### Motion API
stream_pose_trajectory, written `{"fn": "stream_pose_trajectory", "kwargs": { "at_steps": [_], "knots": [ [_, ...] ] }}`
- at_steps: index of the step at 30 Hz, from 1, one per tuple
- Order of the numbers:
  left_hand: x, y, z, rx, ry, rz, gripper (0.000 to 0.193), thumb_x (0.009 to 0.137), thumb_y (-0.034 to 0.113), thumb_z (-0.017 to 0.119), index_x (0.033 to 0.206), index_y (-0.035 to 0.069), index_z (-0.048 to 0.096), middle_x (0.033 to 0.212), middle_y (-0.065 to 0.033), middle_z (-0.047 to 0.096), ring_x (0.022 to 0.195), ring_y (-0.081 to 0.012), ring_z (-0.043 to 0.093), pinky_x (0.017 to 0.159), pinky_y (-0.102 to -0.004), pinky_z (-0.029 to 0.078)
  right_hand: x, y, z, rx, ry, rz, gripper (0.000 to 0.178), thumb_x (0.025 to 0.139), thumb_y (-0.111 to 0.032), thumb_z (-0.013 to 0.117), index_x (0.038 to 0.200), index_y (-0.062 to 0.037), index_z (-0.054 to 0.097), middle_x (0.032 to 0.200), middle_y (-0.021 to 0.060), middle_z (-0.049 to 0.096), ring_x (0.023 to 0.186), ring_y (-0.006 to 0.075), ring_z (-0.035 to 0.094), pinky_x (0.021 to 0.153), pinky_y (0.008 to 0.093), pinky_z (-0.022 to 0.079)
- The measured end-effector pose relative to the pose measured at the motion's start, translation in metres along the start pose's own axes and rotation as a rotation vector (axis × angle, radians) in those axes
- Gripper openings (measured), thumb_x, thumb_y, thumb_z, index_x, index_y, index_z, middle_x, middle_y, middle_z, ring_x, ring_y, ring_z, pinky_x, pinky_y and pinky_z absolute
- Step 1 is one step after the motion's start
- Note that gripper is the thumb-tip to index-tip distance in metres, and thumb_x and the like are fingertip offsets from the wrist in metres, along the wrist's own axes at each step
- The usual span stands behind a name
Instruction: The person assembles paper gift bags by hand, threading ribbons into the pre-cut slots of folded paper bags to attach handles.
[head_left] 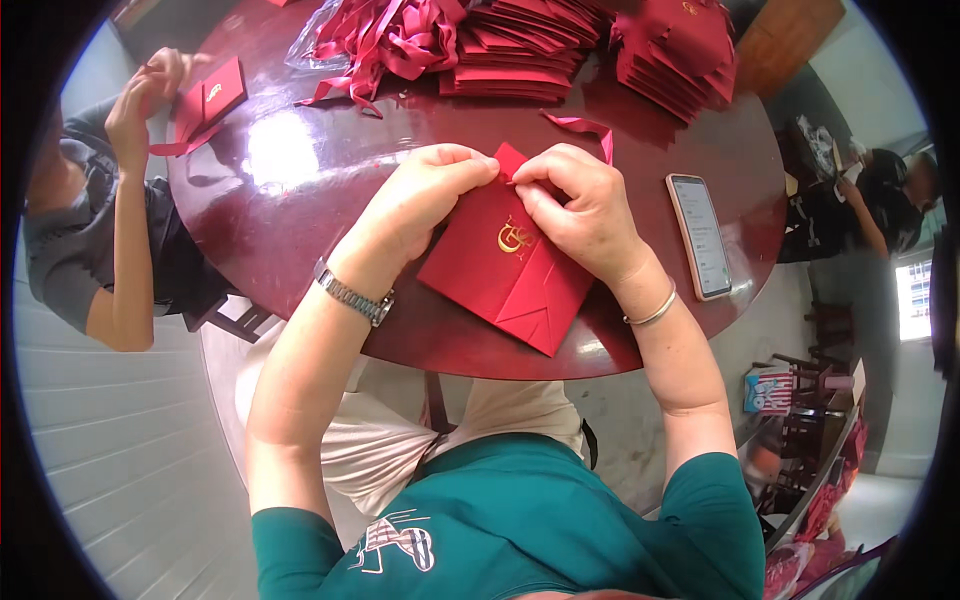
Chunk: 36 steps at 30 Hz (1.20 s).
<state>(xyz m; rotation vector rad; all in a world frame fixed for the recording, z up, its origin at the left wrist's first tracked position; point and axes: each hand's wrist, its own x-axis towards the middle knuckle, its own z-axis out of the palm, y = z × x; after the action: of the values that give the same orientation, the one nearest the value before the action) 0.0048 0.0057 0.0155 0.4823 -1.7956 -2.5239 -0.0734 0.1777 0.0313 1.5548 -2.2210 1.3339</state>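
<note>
A flat-folded red paper gift bag (487,262) with a gold emblem lies slantwise at the table's near edge, its folded bottom toward me. My left hand (432,192) is closed in a pinch at its upper edge. Close beside it, the thumb and forefinger of my right hand (588,205) are pinched together over a small bit of red ribbon at the bag's top. Behind the right hand a loose red ribbon (590,127) curls across the tabletop. Exactly how the ribbon meets the bag is hidden by my fingers.
On the round glossy table (330,215), a phone (700,237) lies to the right. Along the far side are a heap of red ribbons (400,40), a bag stack (520,50) and another stack (675,60). At left, a person's hands (150,85) work near a red bag (212,100).
</note>
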Motion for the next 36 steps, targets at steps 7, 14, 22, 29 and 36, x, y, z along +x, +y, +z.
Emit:
{"fn": "stream_pose_trajectory", "kwargs": {
  "at_steps": [7,14,22,29,36],
  "knots": [
    [0.001,-0.004,0.005,0.168,-0.16,0.22,0.023,0.089,0.018,0.062,0.099,-0.003,0.066,0.093,-0.0058,0.066,0.086,-0.0109,0.058,0.078,-0.0252,0.046,-0.002,-0.001,-0.008,-0.144,0.084,-0.056,0.012,0.074,-0.006,0.061,0.084,-0.0018,0.066,0.082,0.0123,0.065,0.077,0.0299,0.064,0.069,0.0392,0.053],
    [-0.012,-0.001,0.007,0.321,-0.031,0.158,0.018,0.085,0.007,0.055,0.096,-0.004,0.064,0.087,-0.0033,0.063,0.078,-0.0075,0.057,0.066,-0.0205,0.043,0.006,-0.019,0.004,-0.597,-0.213,-0.219,0.038,0.054,-0.02,0.081,0.083,-0.004,0.063,0.08,0.0104,0.063,0.076,0.0267,0.064,0.069,0.0371,0.052],
    [-0.008,0.01,0.007,-0.042,-0.1,-0.015,0.016,0.089,0.005,0.051,0.101,-0.001,0.062,0.085,-0.0058,0.065,0.064,-0.0113,0.061,0.05,-0.0192,0.047,0.011,-0.01,-0.016,0.006,-0.116,0.09,0.027,0.074,-0.005,0.057,0.099,-0.0001,0.061,0.087,0.0204,0.065,0.089,0.0389,0.062,0.077,0.0453,0.049],
    [-0.007,0.009,0.011,0.264,-0.167,0.133,0.014,0.091,0.0,0.05,0.099,-0.003,0.061,0.09,-0.0067,0.065,0.077,-0.0139,0.063,0.067,-0.0241,0.051,0.008,-0.005,-0.018,-0.019,-0.211,0.063,0.026,0.076,-0.011,0.064,0.101,-0.0037,0.063,0.092,0.0179,0.065,0.089,0.035,0.063,0.079,0.0438,0.05],
    [0.001,-0.002,0.003,0.549,-0.048,0.282,0.013,0.089,0.002,0.054,0.095,-0.004,0.064,0.084,-0.0076,0.067,0.079,-0.0125,0.061,0.07,-0.0275,0.048,0.013,-0.015,-0.017,-0.177,-0.229,0.127,0.037,0.078,-0.043,0.068,0.09,-0.008,0.062,0.078,0.0131,0.067,0.074,0.0343,0.065,0.067,0.0452,0.05]
  ]
}}
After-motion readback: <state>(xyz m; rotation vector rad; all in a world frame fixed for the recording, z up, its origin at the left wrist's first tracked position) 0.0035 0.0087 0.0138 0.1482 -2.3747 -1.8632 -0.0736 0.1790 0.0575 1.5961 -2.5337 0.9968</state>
